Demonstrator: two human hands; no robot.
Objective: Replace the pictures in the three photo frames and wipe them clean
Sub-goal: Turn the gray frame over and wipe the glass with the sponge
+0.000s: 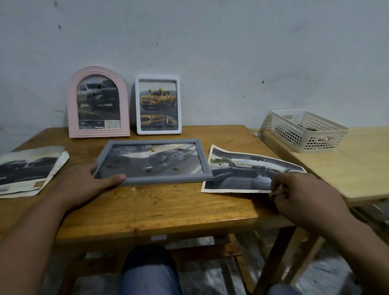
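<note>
White basket (304, 129) on pale side table (355, 169)

The left hand (83, 185) covers the near left corner of the grey frame (153, 163). The right hand (302, 198) hides the near right corner of the loose car-interior print (241, 174), and its curled fingers (278, 192) are too blurred to show a grip. The stack of prints (23, 172) runs off the left edge. What lies in the white basket (304, 131) is unclear.
</note>
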